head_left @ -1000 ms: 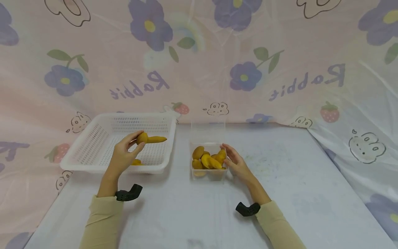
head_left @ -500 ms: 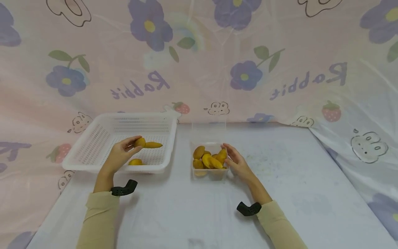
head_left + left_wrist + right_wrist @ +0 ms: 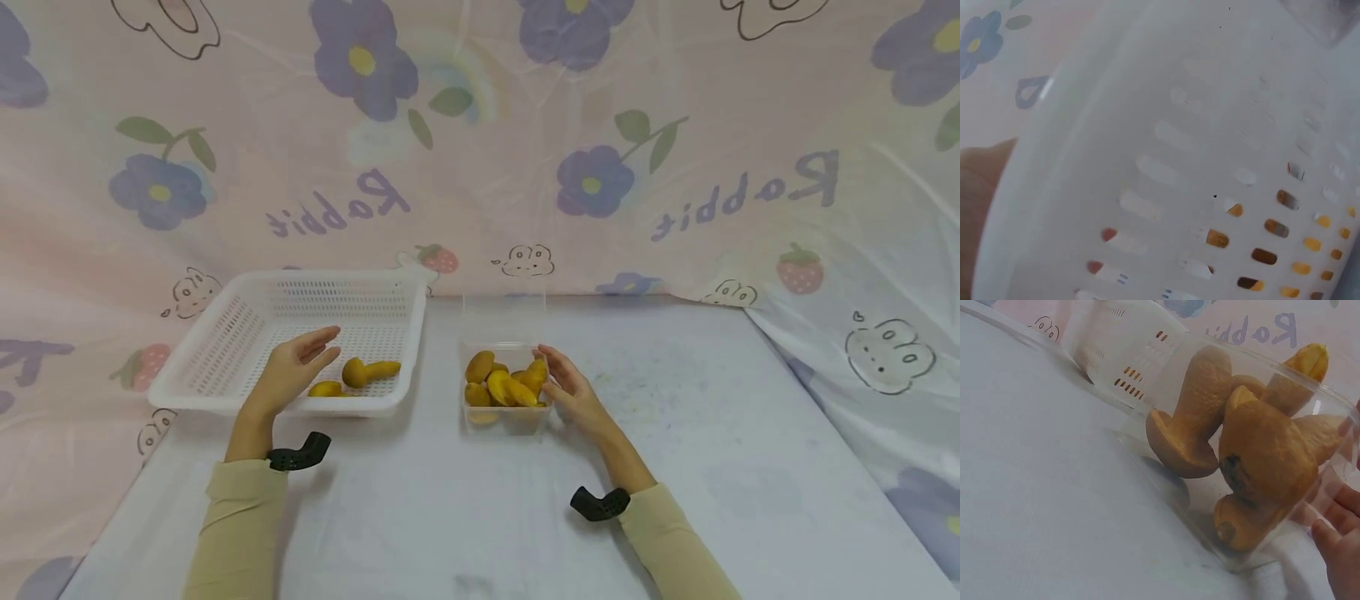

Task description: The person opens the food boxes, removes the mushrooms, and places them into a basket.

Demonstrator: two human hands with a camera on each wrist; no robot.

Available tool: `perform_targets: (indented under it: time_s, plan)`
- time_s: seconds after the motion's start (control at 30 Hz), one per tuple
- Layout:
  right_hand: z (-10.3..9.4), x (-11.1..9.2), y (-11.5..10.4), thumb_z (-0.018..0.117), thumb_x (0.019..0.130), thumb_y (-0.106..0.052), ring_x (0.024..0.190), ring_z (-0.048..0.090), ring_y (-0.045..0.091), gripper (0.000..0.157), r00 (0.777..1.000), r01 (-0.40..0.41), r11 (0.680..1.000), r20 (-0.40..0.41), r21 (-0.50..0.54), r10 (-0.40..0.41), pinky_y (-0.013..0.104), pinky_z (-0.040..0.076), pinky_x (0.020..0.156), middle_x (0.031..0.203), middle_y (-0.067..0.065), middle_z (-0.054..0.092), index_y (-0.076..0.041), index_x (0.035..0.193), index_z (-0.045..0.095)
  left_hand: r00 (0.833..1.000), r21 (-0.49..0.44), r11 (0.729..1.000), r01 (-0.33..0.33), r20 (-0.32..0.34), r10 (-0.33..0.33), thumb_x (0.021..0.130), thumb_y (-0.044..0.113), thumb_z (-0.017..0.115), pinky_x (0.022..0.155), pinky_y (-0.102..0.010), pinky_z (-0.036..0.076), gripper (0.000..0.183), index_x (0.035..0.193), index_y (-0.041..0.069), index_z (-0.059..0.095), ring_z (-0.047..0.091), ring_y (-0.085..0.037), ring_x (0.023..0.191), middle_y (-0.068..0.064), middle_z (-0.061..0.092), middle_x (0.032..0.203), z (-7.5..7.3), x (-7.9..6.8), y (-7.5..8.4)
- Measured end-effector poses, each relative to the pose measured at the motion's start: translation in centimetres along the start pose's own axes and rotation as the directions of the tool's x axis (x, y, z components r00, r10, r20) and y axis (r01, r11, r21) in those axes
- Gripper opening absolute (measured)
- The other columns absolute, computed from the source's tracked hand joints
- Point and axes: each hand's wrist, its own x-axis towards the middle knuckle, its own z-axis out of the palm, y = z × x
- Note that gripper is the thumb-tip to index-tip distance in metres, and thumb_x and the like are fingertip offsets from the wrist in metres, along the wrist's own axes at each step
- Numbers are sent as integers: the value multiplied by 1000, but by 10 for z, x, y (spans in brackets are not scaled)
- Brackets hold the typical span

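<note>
My left hand [image 3: 290,371] hovers inside the white plastic basket [image 3: 416,333], thumb and fingers apart with nothing between them. Just to its right, a yellow-brown mushroom [image 3: 356,372] lies on the basket floor, stem pointing right. Another yellow piece [image 3: 326,389] sits beside it, partly hidden by the front rim. My right hand [image 3: 573,392] rests with extended fingers against the right side of a clear plastic box [image 3: 480,419]. Several mushrooms [image 3: 1266,447] are heaped in that box. In the left wrist view, the slotted basket wall [image 3: 1166,169] hides most of the contents.
The box's clear lid [image 3: 504,317] stands raised at its back. A white cloth covers the table [image 3: 675,400], and a patterned curtain [image 3: 480,167] hangs behind it. The basket's right rim stands a short gap from the box.
The left hand lowered the mushroom into the basket and let go of it; its fingers are now free. The right hand has stayed at the box.
</note>
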Motion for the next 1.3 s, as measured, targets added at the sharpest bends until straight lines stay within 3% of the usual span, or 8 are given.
perform_targets:
  time_s: [0.13,0.27,0.37,0.57,0.73,0.9,1.07,1.3]
  plan:
    - [0,0,-2,45,101,-8,148,12,45,58,1000,-5,1000,-1,-13,5,4,29,111,156,32,19,5,150,18,991,21,998,-66,-115,68,99,26,54,113,-41,42,47,139,2,50,47,-39,134,-19,50,145,6,-2,4]
    - [0,0,-3,46,101,-8,148,12,45,58,1000,-7,1000,2,-11,7,4,30,111,156,32,19,5,150,18,948,71,978,-197,-241,209,96,11,58,101,-4,43,35,129,-1,58,57,2,119,-20,60,133,12,-4,10]
    - [1,0,-2,46,101,-9,149,12,44,58,1000,-12,1000,0,-11,12,6,30,113,157,31,19,4,150,18,912,84,953,-289,-279,301,93,4,60,95,6,37,32,124,-3,61,44,25,108,-23,63,127,14,-5,18]
    - [0,0,-1,44,100,-5,148,12,45,57,1000,-15,1000,0,-12,15,61,8,121,157,31,19,5,150,17,881,76,926,-371,-285,377,91,-2,61,96,3,40,30,120,-6,63,47,24,107,-25,65,121,23,-4,34]
    - [0,0,-2,45,100,-6,149,12,44,57,1000,-19,1000,0,-24,19,64,9,119,157,30,20,4,150,18,891,67,923,-378,-243,383,91,1,62,98,3,39,31,121,-3,62,51,18,111,-20,65,124,35,-2,45]
    - [0,0,-1,45,100,-6,148,13,46,57,1000,-26,999,-4,-26,26,65,8,119,156,31,20,3,150,19,881,66,908,-414,-221,418,89,0,64,101,-6,45,31,120,-3,63,63,-20,114,-18,67,122,48,0,57]
    - [0,0,-1,45,100,-6,148,14,44,57,999,-40,999,-9,-17,40,58,10,121,157,30,20,3,150,19,867,38,885,-463,-190,462,88,-2,65,100,-37,52,31,119,-4,64,63,-34,112,-20,68,119,64,3,69]
    - [0,0,-1,47,101,-10,149,13,44,59,1000,-28,1000,-1,3,28,0,31,107,157,31,19,4,150,19,869,-7,875,-484,-121,480,89,1,65,100,-43,53,32,120,-3,64,63,-33,115,-20,68,120,87,7,85]
